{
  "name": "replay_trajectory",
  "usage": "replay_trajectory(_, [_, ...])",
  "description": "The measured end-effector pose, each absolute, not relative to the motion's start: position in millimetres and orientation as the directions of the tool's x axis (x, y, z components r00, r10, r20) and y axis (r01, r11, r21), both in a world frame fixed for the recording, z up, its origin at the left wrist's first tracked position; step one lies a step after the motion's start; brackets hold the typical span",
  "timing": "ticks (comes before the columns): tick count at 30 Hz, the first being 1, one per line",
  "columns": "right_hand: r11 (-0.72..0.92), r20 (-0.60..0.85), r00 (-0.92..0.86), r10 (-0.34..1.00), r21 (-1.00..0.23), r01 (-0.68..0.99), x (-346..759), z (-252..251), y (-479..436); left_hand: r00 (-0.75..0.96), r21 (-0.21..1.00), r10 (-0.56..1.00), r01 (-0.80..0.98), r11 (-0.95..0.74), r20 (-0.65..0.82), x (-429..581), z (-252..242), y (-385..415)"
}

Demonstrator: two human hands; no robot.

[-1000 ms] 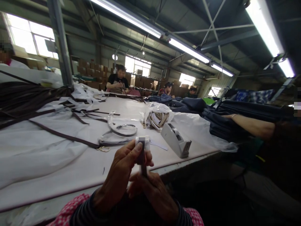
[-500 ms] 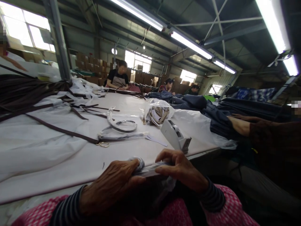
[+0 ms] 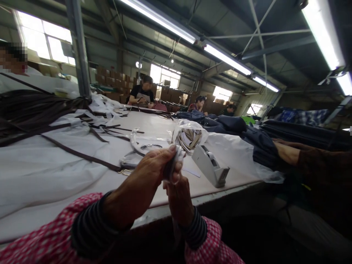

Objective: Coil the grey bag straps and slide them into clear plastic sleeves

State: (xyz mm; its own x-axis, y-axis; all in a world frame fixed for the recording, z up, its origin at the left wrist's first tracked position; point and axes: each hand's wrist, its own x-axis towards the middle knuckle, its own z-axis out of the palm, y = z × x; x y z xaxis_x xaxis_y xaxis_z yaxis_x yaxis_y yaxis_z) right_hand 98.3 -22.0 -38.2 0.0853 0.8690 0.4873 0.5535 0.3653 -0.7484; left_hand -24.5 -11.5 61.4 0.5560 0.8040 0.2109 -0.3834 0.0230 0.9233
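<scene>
Left hand (image 3: 143, 179) grasps a dark plastic-wrapped bundle (image 3: 169, 169)

Through the head camera I have the bundle near the middle of my view, raised in front of the table (image 3: 200, 187) by its near edge. My left hand is closed on it, thumb along the top and fingertips showing on the far side, where crinkled clear film catches the light. My right hand (image 3: 180, 200) is just below, fingers curled upward at the bundle's lower end; from here I can't tell whether it is gripping the wrapping or only touching it.

To the right of both hands I see a grey tape dispenser (image 3: 210, 167) standing on the table, with a white paper strip (image 3: 192, 172) lying between it and the bundle. Behind them sits a clear bag of beige strips (image 3: 189, 138). Left of that, a coiled strap in a clear sleeve (image 3: 134, 141) is partly hidden by my left hand, and a long dark strap (image 3: 82, 154) ends in a gold-coloured metal fitting (image 3: 125, 172) close by.

A heap of dark straps (image 3: 33, 110) covers the far left. Over on the right, a co-worker's forearm (image 3: 287, 152) reaches into navy fabric (image 3: 264, 150).
</scene>
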Motion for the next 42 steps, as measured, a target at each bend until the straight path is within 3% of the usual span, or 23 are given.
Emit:
replay_trajectory(2, [0.308, 0.347, 0.001, 0.938, -0.834, 0.458, 99, -43, -24, 0.461, 0.875, 0.826, -0.478, -0.075, 0.323, -26, 74, -1])
replay_trajectory(4, [0.174, 0.142, -0.137, 0.980, -0.949, 0.262, 103, -49, -31, 0.316, 0.817, 0.828, -0.515, -0.260, 0.463, -29, 83, 12])
replay_trajectory(6, [0.005, -0.022, -0.262, 0.965, -0.995, 0.101, 108, -52, -41, 0.190, 0.774, 0.783, -0.403, -0.489, 0.593, -33, 83, 26])
replay_trajectory(8, [-0.054, -0.063, -0.323, 0.944, -0.998, 0.034, 115, -50, -51, 0.150, 0.718, 0.702, -0.149, -0.680, 0.696, -35, 73, 40])
replay_trajectory(12, [-0.050, -0.042, -0.401, 0.915, -0.999, -0.011, 136, -31, -68, 0.351, 0.423, 0.525, 0.328, -0.845, 0.775, -46, 33, 62])
replay_trajectory(14, [-0.053, -0.040, -0.393, 0.919, -0.998, -0.023, 150, -17, -73, 0.531, 0.231, 0.441, 0.416, -0.880, 0.723, -56, 12, 66])
replay_trajectory(16, [-0.031, -0.028, -0.354, 0.935, -1.000, -0.001, 165, -2, -73, 0.652, 0.140, 0.410, 0.425, -0.894, 0.638, -67, -2, 62])
replay_trajectory(19, [0.005, -0.027, -0.264, 0.964, -0.992, 0.122, 185, 19, -60, 0.739, 0.189, 0.464, 0.429, -0.883, 0.488, -79, -9, 42])
replay_trajectory(22, [0.062, 0.019, -0.166, 0.986, -0.963, 0.261, 194, 28, -35, 0.784, 0.338, 0.544, 0.446, -0.829, 0.299, -81, 2, 16])
replay_trajectory(24, [0.154, 0.134, -0.083, 0.988, -0.934, 0.321, 193, 27, -21, 0.786, 0.576, 0.594, 0.409, -0.708, 0.172, -78, 15, 2])
replay_trajectory(26, [0.287, 0.317, 0.020, 0.948, -0.883, 0.371, 185, 22, -16, 0.787, 0.849, 0.614, 0.282, -0.447, 0.062, -71, 30, -6])
replay_trajectory(28, [0.436, 0.525, 0.120, 0.842, -0.795, 0.423, 174, 14, -21, 0.783, 0.977, 0.621, 0.103, -0.189, 0.037, -62, 45, -9])
replay_trajectory(32, [0.605, 0.834, 0.100, 0.543, -0.471, 0.642, 151, -4, -34, 0.726, 0.982, 0.671, -0.189, -0.015, 0.150, -42, 69, -8])
replay_trajectory(35, [0.559, 0.884, 0.002, 0.468, -0.298, 0.774, 138, -10, -26, 0.701, 0.947, 0.698, -0.302, 0.106, 0.145, -29, 82, -9])
replay_trajectory(42, [0.430, 0.710, 0.101, 0.697, -0.526, 0.734, 123, 7, -1, 0.590, 0.911, 0.788, -0.400, 0.098, 0.175, -18, 106, 0])
